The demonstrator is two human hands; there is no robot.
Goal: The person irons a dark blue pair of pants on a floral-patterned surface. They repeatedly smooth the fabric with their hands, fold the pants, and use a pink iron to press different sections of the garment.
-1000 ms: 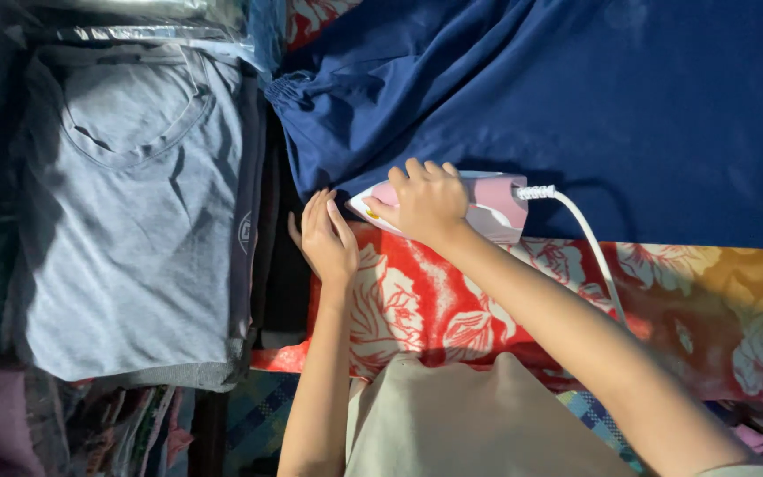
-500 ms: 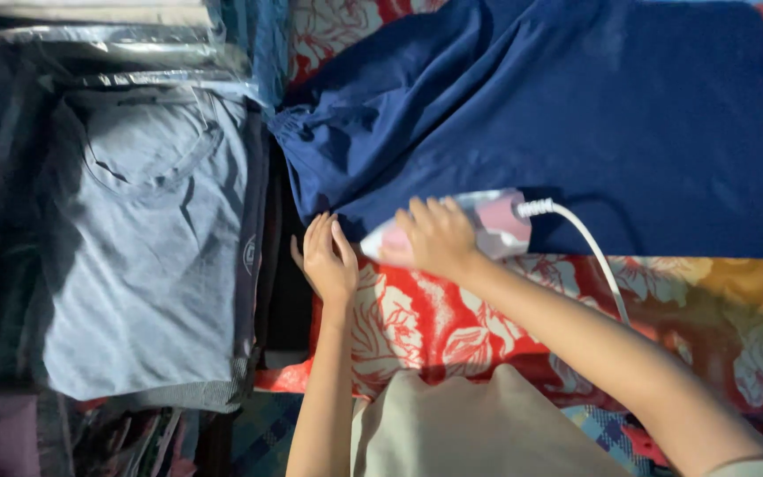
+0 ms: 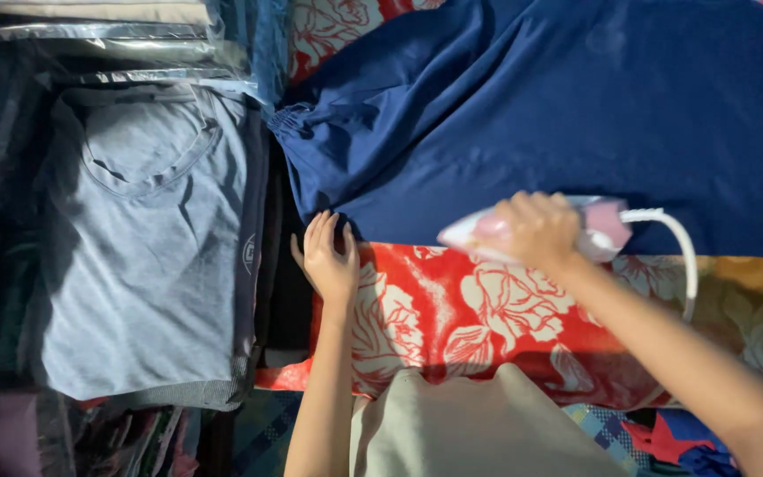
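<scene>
The pink-and-white iron (image 3: 536, 231) sits right of centre, on the lower edge of the navy garment (image 3: 540, 115), with the right hand (image 3: 536, 228) wrapped around its handle. The left hand (image 3: 328, 256), fingers spread, presses flat on the garment's lower-left corner over the red floral cloth (image 3: 461, 318).

A folded grey T-shirt sealed in a clear plastic bag (image 3: 147, 238) lies at the left. Above it, more clear plastic packets (image 3: 99, 35) of folded clothing are stacked, one holding pale beige cloth. A small round logo label (image 3: 248, 253) marks the grey shirt's right edge.
</scene>
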